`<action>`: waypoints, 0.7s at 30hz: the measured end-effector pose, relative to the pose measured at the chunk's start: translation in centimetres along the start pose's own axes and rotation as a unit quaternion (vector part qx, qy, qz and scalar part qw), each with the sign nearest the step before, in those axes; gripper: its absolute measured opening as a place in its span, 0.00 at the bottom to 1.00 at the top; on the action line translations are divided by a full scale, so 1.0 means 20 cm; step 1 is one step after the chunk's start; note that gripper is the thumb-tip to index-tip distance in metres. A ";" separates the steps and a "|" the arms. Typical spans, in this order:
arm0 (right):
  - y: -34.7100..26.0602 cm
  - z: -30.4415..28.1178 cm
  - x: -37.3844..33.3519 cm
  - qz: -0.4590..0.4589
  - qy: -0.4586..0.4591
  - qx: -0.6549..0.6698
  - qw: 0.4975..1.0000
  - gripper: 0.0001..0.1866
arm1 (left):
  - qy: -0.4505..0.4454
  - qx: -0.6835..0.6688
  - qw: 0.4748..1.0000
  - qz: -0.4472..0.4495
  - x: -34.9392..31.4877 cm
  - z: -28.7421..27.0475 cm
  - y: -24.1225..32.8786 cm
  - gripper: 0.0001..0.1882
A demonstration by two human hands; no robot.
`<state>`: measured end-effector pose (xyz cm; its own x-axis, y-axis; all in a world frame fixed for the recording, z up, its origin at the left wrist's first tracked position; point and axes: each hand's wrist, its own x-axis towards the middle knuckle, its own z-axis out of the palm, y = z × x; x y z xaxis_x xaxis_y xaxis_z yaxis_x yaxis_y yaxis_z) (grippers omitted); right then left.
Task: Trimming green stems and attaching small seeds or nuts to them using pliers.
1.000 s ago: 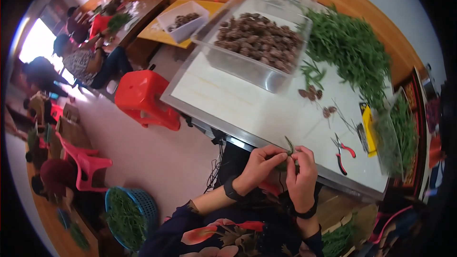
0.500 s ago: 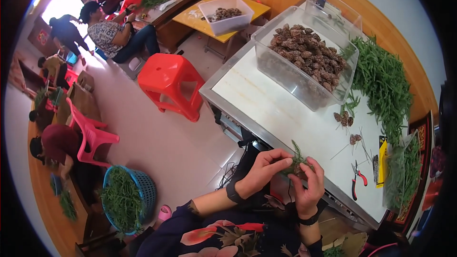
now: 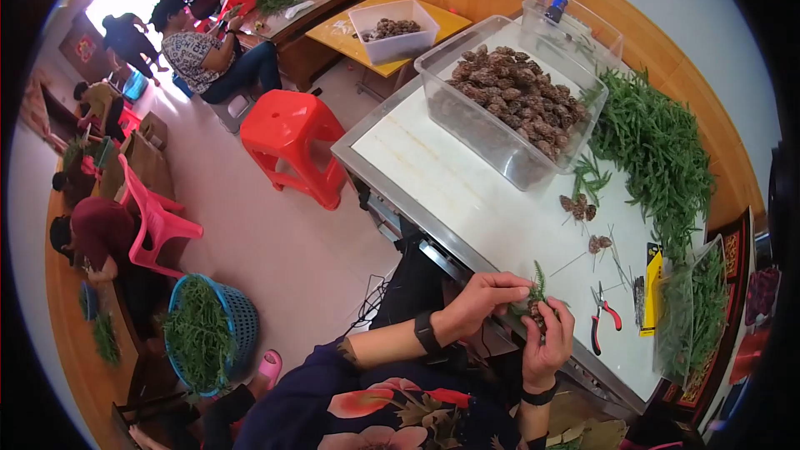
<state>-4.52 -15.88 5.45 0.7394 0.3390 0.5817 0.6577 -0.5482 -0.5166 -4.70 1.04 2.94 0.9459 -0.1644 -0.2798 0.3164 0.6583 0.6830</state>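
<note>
Just off the table's near edge, both my hands come together around a small green sprig (image 3: 538,277) and a brown pine cone (image 3: 537,310). My right hand (image 3: 548,348) is closed, its thumb and fingers around the cone at the sprig's lower end. My left hand (image 3: 483,300) pinches at the sprig's side with thumb and forefinger; the fingertips partly hide the contact. Red-and-black pliers (image 3: 602,317) lie on the white table (image 3: 433,162) to the right of my hands. Loose pine cones (image 3: 577,207) and thin wires (image 3: 618,265) lie beyond them.
A clear bin of pine cones (image 3: 517,104) stands farther back, beside heaped greenery (image 3: 654,150). A yellow card (image 3: 652,292) and a clear container of sprigs (image 3: 696,312) lie right. Left are a red stool (image 3: 287,137) and a blue basket (image 3: 242,325). Other people sit beyond.
My hands have shifted slightly right and down in the picture, and the pine cone now shows between the right fingers. The whole view has swung a little, moving the table leftward.
</note>
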 end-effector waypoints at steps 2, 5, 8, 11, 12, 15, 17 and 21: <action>0.04 -0.05 -0.05 0.018 0.022 -0.014 0.999 0.16 | -0.022 -0.001 1.000 -0.016 0.03 0.07 -0.04 0.08; 0.08 -0.11 -0.12 0.029 0.045 -0.019 0.998 0.15 | -0.051 0.033 0.998 0.020 0.06 0.15 -0.13 0.08; 0.10 -0.13 -0.15 0.035 0.068 -0.019 0.997 0.15 | -0.069 0.080 0.993 0.049 0.08 0.18 -0.16 0.08; 0.11 -0.13 -0.16 0.035 0.083 -0.011 0.996 0.17 | -0.067 0.133 0.986 0.074 0.07 0.22 -0.15 0.08; 0.12 -0.13 -0.16 0.036 0.086 -0.009 0.996 0.17 | -0.060 0.142 0.984 0.092 0.06 0.24 -0.14 0.08; 0.12 -0.12 -0.17 0.041 0.093 -0.005 0.995 0.17 | -0.045 0.161 0.978 0.124 0.04 0.27 -0.14 0.08; 0.12 -0.11 -0.18 0.056 0.102 0.011 0.993 0.17 | -0.018 0.223 0.963 0.153 0.06 0.27 -0.15 0.07; 0.09 -0.06 -0.16 0.097 0.110 0.053 0.988 0.17 | 0.032 0.285 0.933 0.216 0.04 0.29 -0.12 0.07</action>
<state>-5.84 -18.87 3.27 0.8111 0.0545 0.5823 0.5271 -0.4997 -0.6874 -4.35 -4.88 4.92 0.9937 0.0819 0.0770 -0.0888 0.1523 0.9843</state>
